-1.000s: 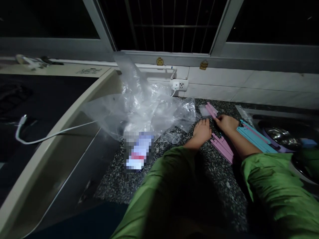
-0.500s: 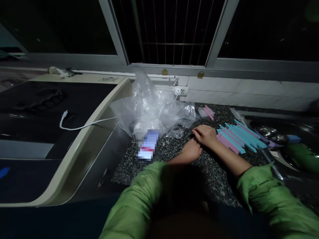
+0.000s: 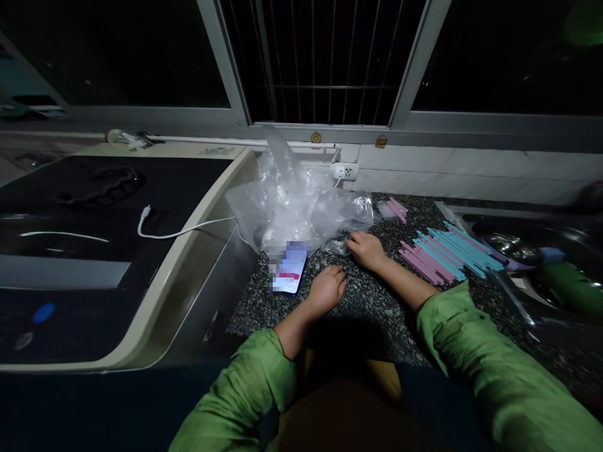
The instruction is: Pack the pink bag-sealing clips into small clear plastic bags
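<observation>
My right hand (image 3: 366,250) is at the near right edge of a small crumpled clear plastic bag (image 3: 335,247), its fingers curled and closed on that edge. My left hand (image 3: 327,290) rests low over the speckled counter, with loosely bent fingers and nothing visible in them. Just left of it lies a phone (image 3: 293,276) with a lit, partly blurred screen. Behind both hands a large heap of clear plastic wrapping (image 3: 301,207) spreads out. Pink and blue flat sticks (image 3: 447,251) lie side by side in a slanting row to the right of my right forearm.
A few pink sticks (image 3: 397,210) lie on a small clear packet near the wall. On the left stands a washing machine (image 3: 188,245) with a white charging cable (image 3: 188,231) across it. A stove (image 3: 485,229) with a metal bowl (image 3: 511,248) is at right. A socket (image 3: 346,171) sits on the tiled wall.
My hands have left the sticks and moved left, the right reaching the small plastic bag, the left coming back beside the phone. The blue sticks now lie against the pink ones in one row.
</observation>
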Motion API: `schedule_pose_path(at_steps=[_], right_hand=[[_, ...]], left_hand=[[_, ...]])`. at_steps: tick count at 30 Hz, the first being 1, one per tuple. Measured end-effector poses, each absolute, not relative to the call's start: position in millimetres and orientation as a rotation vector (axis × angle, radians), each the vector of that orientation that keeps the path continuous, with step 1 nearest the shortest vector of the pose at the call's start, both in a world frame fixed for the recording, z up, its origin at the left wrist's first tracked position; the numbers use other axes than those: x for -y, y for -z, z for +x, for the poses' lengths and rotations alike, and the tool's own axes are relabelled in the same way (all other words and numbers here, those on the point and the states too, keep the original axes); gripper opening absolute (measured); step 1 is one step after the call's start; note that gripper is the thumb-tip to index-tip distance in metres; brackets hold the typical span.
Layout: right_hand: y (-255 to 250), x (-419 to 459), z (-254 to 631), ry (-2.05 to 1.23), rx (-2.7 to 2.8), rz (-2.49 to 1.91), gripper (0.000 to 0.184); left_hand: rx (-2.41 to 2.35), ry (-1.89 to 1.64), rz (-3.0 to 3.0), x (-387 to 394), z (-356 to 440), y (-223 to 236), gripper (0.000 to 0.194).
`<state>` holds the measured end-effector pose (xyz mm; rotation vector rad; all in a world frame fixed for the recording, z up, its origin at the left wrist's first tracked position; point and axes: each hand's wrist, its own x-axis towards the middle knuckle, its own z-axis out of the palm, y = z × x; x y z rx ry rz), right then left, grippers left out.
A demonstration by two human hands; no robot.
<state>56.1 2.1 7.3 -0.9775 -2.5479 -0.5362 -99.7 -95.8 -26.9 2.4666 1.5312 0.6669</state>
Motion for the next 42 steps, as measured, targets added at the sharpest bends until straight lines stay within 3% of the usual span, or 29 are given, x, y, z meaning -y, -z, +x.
schedule_pose_path(at_steps=[6, 14, 23, 28, 35, 42], right_hand=[[-3, 13, 73, 0.609, 2.402, -1.041, 0.018], [2, 53, 112, 0.351, 2.202, -1.052, 0.016], [5, 62, 114, 0.183, 2.194, -0.996, 0.014], [6, 64, 110, 0.128, 2.224, -0.999, 0.016], [2, 67, 110, 0.066, 2.241, -0.902, 0.013], [5, 62, 92, 0.025, 2.261, -0.86, 0.016]], left_hand=[[-1.527, -0.697, 2.4, 94, -101, 26, 0.02], [-1.636, -0.947, 2.288, 87, -104, 11, 0.019], [-1.492, -1.06, 2.278, 83, -104, 17, 0.039], [-1.461, -1.093, 2.281, 81, -110, 20, 0.021], [-1.427, -1.096, 2.235, 81, -109, 18, 0.02], [-1.887, -0.877, 2.147, 87, -115, 7, 0.016]])
